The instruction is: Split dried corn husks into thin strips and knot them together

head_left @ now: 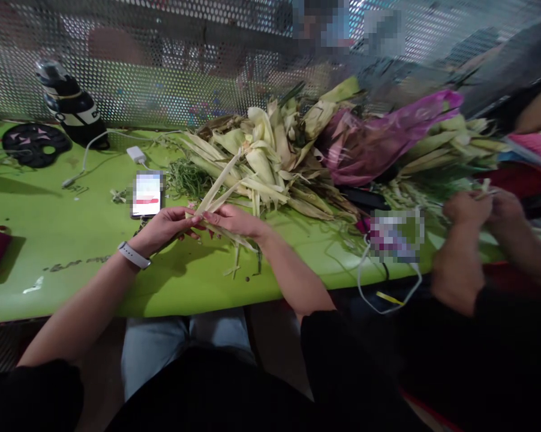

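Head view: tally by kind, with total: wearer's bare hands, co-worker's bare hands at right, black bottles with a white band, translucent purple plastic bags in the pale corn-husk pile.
Wearer's left hand and right hand, both on pale husk strips: 2
Co-worker's bare hands: 2
Black bottle with white band: 1
Translucent purple plastic bag: 1
Total: 6

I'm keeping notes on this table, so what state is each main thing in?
Left hand: closed on husk strips
Right hand: closed on the same strips
Watch: strapped on the left wrist
Phone: face up, screen lit
Bottle: standing on its base
Husk pile: loosely heaped
Purple bag: crumpled
White cable: slack
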